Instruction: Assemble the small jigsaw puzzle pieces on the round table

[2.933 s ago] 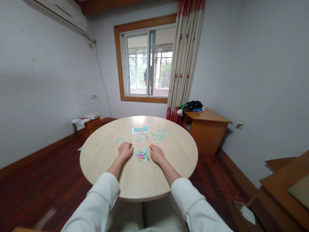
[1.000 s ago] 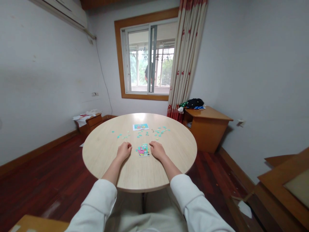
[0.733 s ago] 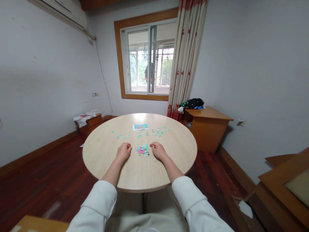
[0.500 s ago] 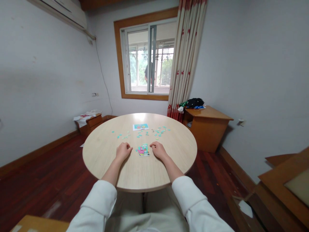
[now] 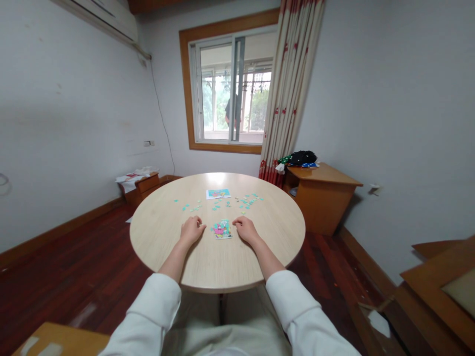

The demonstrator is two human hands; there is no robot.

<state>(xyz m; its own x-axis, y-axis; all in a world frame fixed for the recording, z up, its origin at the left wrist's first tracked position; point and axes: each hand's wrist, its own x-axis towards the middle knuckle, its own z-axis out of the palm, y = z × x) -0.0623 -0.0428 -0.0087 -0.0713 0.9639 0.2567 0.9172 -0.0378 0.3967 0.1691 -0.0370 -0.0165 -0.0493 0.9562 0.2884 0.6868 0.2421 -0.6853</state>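
A partly joined jigsaw puzzle (image 5: 221,230), pink, teal and white, lies on the round pale wooden table (image 5: 218,267) between my hands. Just left of it my left hand (image 5: 192,230) rests on the tabletop, fingers loosely bent and thumb apart, with nothing visible in it. On the other side my right hand (image 5: 245,229) lies with its fingertips close to the puzzle's right edge; no piece shows in its fingers. Beyond the hands, loose puzzle pieces (image 5: 248,202) are scattered in groups. A picture sheet (image 5: 218,194) with a teal scene lies behind them.
A wooden desk (image 5: 322,193) with a pile of cloth (image 5: 302,158) stands to the right beyond the table. Papers (image 5: 135,178) lie on a low cabinet at the left. A curtain (image 5: 287,94) hangs beside the window, through which a person (image 5: 232,112) is partly seen.
The view has shifted slightly, so the scene sits a little further right. Both hands stay in about the same place beside the puzzle.
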